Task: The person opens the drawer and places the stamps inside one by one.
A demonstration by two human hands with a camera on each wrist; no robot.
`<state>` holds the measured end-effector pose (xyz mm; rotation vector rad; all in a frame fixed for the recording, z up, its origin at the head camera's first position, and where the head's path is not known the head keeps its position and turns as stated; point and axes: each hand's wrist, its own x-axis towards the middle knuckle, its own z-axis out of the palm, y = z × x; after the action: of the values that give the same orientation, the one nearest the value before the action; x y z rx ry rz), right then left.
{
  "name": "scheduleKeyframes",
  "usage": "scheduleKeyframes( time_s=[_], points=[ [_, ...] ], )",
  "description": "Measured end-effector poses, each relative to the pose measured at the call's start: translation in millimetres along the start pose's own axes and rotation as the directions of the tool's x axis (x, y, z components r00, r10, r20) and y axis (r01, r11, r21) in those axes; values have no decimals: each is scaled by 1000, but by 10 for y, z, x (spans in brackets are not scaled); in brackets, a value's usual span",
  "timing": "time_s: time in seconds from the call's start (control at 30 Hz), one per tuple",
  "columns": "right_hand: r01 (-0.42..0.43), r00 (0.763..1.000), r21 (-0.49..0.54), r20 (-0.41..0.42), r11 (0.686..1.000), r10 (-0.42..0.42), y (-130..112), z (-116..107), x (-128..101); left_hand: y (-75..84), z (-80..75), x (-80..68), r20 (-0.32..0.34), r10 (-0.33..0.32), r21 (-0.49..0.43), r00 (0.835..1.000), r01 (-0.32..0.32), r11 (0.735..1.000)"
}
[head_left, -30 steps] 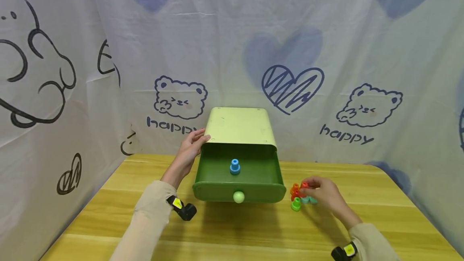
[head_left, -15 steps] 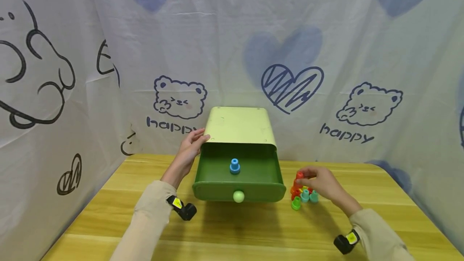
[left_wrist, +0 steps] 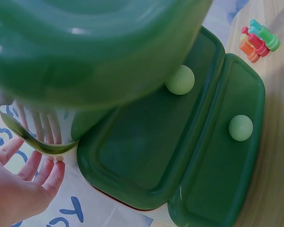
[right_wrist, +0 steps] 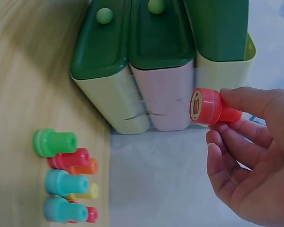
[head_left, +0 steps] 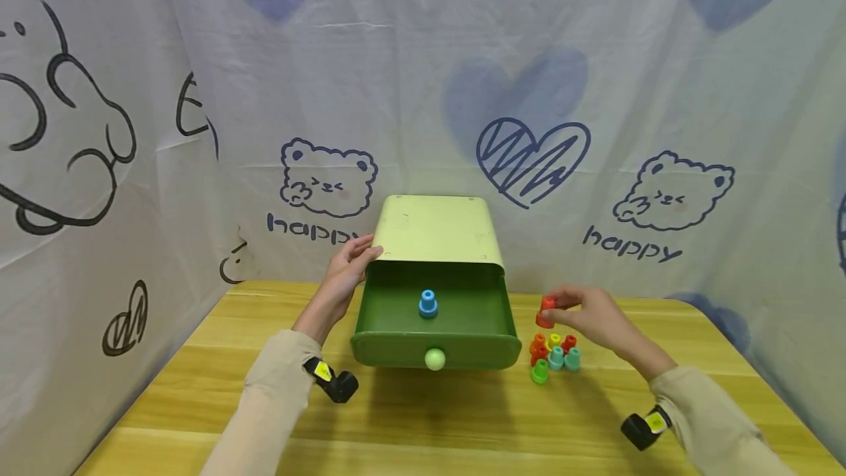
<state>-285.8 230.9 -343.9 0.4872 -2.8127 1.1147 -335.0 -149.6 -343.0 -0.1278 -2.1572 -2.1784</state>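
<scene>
My right hand [head_left: 595, 320] pinches a red stamp [head_left: 546, 313] between thumb and fingers, above the table and right of the drawer. In the right wrist view, this stamp [right_wrist: 207, 106] shows its printed round face, turned toward the cabinet side. My left hand [head_left: 344, 270] rests against the left side of the cabinet's pale yellow top [head_left: 438, 230], thumb at its front corner. The green top drawer [head_left: 436, 351] is pulled out, and a blue stamp [head_left: 428, 304] stands upright in it. Two lower drawers [left_wrist: 217, 151] are closed in the left wrist view.
Several stamps stand grouped on the wooden table [head_left: 436, 424], below my right hand: a green stamp [head_left: 540, 371] in front, teal, red, orange and yellow ones behind. A printed cloth [head_left: 423, 94] hangs close behind the cabinet.
My right hand has lifted the red stamp up out of the group, uncovering the stamps behind. My left hand, the drawer and the blue stamp have stayed in place.
</scene>
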Motion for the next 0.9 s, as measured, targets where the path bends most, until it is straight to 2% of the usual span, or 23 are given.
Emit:
scheduleKeyframes(
  time_s=[0.23, 0.53, 0.63, 0.9],
  points=[
    [36, 999, -33, 13, 999, -36, -146, -131, 42, -1, 5, 0, 0, 0, 0, 1000, 0, 1000],
    [-16, 995, 85, 104, 996, 8, -298, -181, 119, 12, 1, -19, 1, -4, 15, 1000, 4, 1000],
    [-2, 994, 70, 107, 998, -5, -360, -185, 150, 14, 0, -22, -2, -8, 24, 1000, 8, 1000],
    [100, 991, -20, 87, 995, -98, -485, -227, 277, 17, 3, -22, -4, -10, 19, 1000, 11, 1000]
  ],
)
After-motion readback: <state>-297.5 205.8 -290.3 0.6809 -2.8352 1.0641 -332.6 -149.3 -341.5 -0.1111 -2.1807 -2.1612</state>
